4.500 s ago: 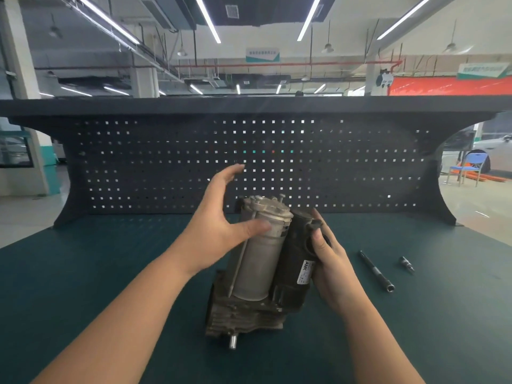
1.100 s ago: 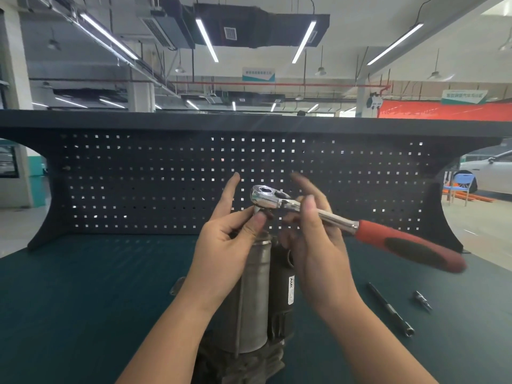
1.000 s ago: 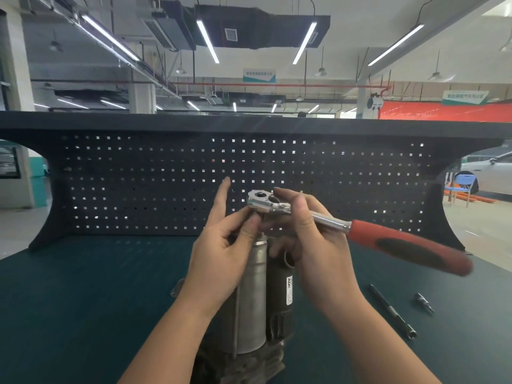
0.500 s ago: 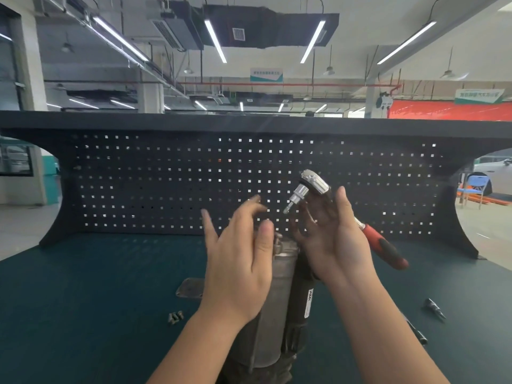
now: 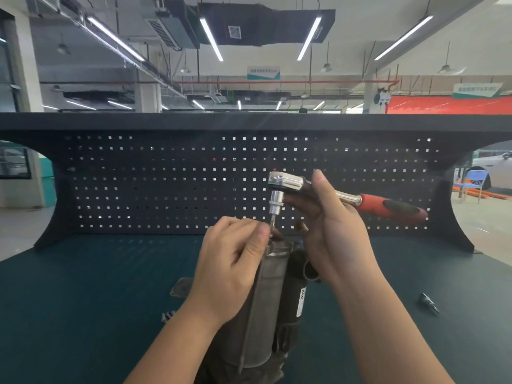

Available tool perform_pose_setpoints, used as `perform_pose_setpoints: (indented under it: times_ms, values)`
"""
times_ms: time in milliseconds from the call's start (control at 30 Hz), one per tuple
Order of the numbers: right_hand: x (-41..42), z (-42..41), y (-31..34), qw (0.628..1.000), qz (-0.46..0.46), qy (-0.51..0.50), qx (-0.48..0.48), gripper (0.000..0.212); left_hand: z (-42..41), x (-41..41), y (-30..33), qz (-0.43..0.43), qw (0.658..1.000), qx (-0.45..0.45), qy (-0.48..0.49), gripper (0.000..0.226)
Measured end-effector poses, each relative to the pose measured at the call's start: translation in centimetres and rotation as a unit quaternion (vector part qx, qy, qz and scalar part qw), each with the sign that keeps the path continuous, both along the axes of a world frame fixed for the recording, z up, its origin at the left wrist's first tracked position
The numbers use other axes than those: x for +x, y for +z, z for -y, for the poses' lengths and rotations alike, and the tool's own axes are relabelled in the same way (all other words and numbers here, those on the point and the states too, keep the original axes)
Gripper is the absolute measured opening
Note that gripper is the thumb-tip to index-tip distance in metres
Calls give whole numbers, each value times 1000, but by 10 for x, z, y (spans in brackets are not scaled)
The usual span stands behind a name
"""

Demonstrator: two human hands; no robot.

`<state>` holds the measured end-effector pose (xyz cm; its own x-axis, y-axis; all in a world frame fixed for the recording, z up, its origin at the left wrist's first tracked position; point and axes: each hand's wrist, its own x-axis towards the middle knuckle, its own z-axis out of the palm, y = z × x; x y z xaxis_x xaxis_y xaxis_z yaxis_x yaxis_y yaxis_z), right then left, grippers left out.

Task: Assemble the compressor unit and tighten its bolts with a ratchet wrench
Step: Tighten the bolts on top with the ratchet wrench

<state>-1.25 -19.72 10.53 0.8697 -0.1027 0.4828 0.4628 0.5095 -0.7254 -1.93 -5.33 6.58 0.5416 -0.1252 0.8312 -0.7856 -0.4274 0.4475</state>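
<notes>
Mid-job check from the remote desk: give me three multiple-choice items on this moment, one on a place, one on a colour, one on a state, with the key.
1. Where does the spare bit lie?
A. On the mat right of the compressor
B. On the pegboard
C. In the left hand

2. What colour is the ratchet wrench grip?
A. Blue
B. Red and black
C. Yellow

3. How does the wrench's bit stand?
A. Lying flat on the mat
B. Pointing up
C. Pointing down at the compressor top

Key: 1 A, it rests on the green mat at the right. 2 B, the grip right of the right hand shows both colours. 3 C, its tip meets the cylinder top at the left hand fingertips.
</notes>
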Motion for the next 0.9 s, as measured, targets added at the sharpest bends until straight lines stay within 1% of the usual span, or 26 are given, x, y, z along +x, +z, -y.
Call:
perform_pose_setpoints:
  times_ms: [67,167,233,333,433,533,633,733,800,900]
  values:
    - [-3,-2,0,1000,6,5,-10,29,-4,0,2,4,1000,29,7,45]
    - [-8,-4,1,1000,10,7,-7,25,-9,0,4,-16,1000,24,-8,36]
    - [-11,-6,3,1000,11,5,6,24,-9,-3,4,-30,999,21,-18,34]
    - [-14,-6,3,1000,7,9,17,26,-10,-6,4,-80,996,11,-31,35]
    - [-17,-7,3,1000,-1,15,19,24,-13,-7,6,-113,992,25,-43,36]
    - [-20,-8,4,1000,7,13,25,22,-15,-6,9,-135,989,34,-50,29]
    - [-21,-8,6,1000,15,-18,-4,24,-14,-7,10,-141,988,35,-49,25]
    - [-21,-6,5,998,12,-56,-31,23,-11,-8,11,-143,988,30,-49,33]
    - [-20,-5,5,993,8,-97,-61,24,-9,-9,11,-140,989,35,-40,35]
    - [-22,-3,3,981,44,-165,-98,27,-6,-7,11,-131,990,52,-23,33]
